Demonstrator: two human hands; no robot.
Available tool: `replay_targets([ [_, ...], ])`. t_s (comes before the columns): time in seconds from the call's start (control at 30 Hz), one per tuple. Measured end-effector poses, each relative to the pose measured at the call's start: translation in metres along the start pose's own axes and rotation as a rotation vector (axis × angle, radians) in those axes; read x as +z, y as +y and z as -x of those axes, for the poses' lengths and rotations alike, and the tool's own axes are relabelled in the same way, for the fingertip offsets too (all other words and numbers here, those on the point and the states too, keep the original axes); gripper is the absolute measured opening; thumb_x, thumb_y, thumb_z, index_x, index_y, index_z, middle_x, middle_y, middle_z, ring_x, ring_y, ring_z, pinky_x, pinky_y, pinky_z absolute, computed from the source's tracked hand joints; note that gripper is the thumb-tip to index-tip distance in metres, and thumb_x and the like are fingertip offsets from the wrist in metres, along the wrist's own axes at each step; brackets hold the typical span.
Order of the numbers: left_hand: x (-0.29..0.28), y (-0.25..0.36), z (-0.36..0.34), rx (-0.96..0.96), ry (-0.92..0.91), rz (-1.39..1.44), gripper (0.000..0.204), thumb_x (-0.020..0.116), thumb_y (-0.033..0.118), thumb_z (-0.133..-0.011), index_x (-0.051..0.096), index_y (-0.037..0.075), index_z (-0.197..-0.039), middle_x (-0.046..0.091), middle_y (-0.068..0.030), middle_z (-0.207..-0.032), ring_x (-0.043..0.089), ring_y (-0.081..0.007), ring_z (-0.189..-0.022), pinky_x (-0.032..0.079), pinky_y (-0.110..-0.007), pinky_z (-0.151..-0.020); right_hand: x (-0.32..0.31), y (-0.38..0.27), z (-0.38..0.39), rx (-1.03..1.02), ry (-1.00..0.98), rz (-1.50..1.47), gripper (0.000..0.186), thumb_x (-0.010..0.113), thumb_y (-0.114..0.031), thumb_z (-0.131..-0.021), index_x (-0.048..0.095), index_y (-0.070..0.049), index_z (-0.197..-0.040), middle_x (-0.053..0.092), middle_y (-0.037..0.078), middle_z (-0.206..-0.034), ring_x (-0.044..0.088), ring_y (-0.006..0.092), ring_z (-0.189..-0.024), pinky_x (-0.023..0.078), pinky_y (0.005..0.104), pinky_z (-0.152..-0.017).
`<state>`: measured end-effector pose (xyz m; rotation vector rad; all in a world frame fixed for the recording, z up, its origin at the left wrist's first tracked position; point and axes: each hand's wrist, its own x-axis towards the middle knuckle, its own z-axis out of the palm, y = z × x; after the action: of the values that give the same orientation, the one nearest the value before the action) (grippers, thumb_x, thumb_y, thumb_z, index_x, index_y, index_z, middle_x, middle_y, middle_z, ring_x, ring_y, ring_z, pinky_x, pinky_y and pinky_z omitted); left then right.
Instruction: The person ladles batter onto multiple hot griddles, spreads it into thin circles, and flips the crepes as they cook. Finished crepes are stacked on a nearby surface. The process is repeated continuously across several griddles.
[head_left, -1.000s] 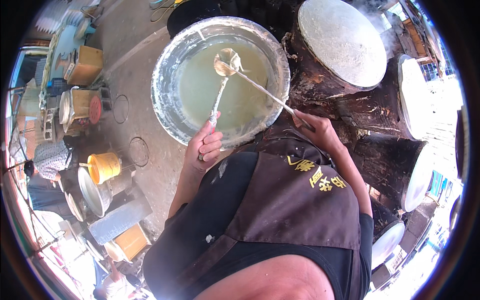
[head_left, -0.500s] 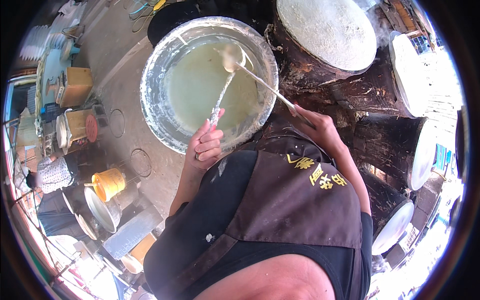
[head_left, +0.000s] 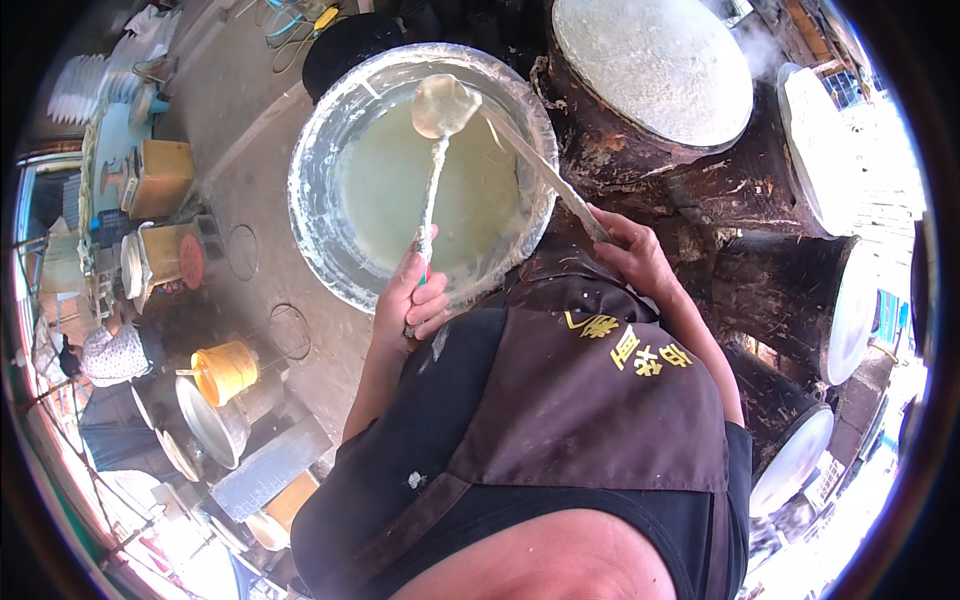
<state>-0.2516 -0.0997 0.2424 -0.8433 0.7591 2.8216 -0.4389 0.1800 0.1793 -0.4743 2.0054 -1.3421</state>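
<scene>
My left hand (head_left: 408, 300) is closed around the handle of a ladle (head_left: 446, 106). Pale paste coats the handle, and the ladle's round bowl is above the far part of a large round basin (head_left: 312, 205). A long flat stick (head_left: 548, 172), whitish with residue, is gripped in my right hand (head_left: 640, 255). It slants over the basin's right rim, its far end close beside the ladle bowl; whether they touch I cannot tell. Cloudy pale-green liquid (head_left: 430, 190) lies in the basin, and white crust streaks the inner wall.
Dark, round-sided vessels with pale tops (head_left: 655, 65) stand along the right, steam rising at the back. To the left are a yellow bucket (head_left: 224, 372), metal pans (head_left: 210, 422), a tan box (head_left: 162, 178) and another person (head_left: 112, 355). Wire rings (head_left: 290, 331) lie on the floor.
The ladle bowl has shifted left and slightly farther away, and it looks sharper now. The stick has turned to show more of its broad face. Both hands keep their hold.
</scene>
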Motion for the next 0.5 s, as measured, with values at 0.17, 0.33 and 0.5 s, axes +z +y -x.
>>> replay_targets([
  [0.17,-0.001,0.009,-0.008,-0.077,0.006,0.238,0.039,0.034,0.026,-0.104,0.034,0.02,-0.142,0.033,0.0029,-0.064,0.029,-0.0022,-0.039,0.031,-0.018,-0.03,0.018,0.013,-0.003,-0.458,0.092,0.274,0.053,0.066,-0.002,-0.075,0.058,-0.015,-0.127,0.068,0.013,-0.099,0.067,0.027,-0.084,0.054,0.0342,-0.075],
  [0.33,-0.012,0.007,-0.015,-0.185,-0.099,0.515,0.045,0.032,0.026,-0.104,0.024,0.015,-0.147,0.035,0.0004,-0.066,0.035,-0.006,-0.041,0.034,-0.022,-0.031,0.003,0.024,0.015,-0.32,0.046,0.454,0.052,0.067,-0.003,-0.075,0.058,-0.011,-0.126,0.063,0.015,-0.084,0.063,0.0317,-0.075,0.052,0.0384,-0.069],
  [0.5,0.011,-0.013,-0.019,-0.128,-0.072,0.474,0.043,0.032,0.026,-0.104,0.028,0.013,-0.145,0.033,0.0015,-0.065,0.033,-0.0036,-0.039,0.033,-0.02,-0.029,0.001,0.01,0.004,-0.454,0.113,0.453,0.049,0.061,-0.005,-0.079,0.058,-0.019,-0.125,0.06,0.013,-0.077,0.061,0.0308,-0.068,0.052,0.0395,-0.063],
])
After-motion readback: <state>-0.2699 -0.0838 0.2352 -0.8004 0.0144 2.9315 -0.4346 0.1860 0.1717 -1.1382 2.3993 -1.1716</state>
